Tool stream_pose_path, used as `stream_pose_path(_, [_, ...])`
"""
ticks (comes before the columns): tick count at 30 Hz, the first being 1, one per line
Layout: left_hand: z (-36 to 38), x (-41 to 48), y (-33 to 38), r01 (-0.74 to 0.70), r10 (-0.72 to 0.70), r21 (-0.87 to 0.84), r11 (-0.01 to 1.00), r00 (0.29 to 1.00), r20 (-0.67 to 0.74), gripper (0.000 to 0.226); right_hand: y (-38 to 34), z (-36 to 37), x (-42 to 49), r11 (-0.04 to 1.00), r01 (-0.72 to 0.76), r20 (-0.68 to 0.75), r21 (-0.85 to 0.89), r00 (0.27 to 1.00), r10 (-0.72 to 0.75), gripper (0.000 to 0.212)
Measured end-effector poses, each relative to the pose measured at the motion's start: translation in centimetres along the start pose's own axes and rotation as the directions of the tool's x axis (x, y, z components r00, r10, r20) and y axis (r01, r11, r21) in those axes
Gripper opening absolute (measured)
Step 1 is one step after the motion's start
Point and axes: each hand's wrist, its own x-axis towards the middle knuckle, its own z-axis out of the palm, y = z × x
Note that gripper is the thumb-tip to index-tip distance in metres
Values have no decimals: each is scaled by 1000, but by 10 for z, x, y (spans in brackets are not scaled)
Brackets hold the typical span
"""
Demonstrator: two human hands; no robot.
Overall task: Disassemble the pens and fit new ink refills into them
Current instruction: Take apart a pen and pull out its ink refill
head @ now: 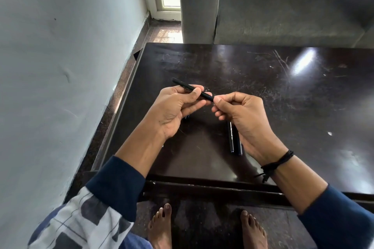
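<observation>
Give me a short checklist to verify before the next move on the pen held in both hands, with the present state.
1. Left hand grip on the black pen: ok.
2. Right hand fingertips pinch the pen's near end: ok.
3. End piece already loosened: cannot tell.
4. Spare pens lie flat on the table: ok.
5. New refill within view: not ok.

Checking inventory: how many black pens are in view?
3: one pen held between left hand and right hand; two pens on the table, partly hidden. More possible.
</observation>
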Motion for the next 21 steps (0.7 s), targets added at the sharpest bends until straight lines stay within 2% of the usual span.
stream_pose_path(9, [9, -3, -12, -9, 12, 28, 1000, 993, -117, 9, 11, 1, -1, 983, 95, -62, -159, 992, -106, 18])
stream_pose_path(14, [10, -5, -14, -7, 6, -7, 1000, 988, -152, 7, 14, 2, -3, 899, 206, -65, -386, 966, -249, 21])
stream_pose_path(17, [8, -5, -11, -17, 14, -25, 1000, 989, -145, 8, 10, 2, -2, 901, 231, -34, -367, 965, -261, 18])
stream_pose_path(21, [5, -4, -5, -54, 52, -12, 998, 990, -130, 9, 3, 4, -2, 955, 194, 34, -225, 981, -191, 5])
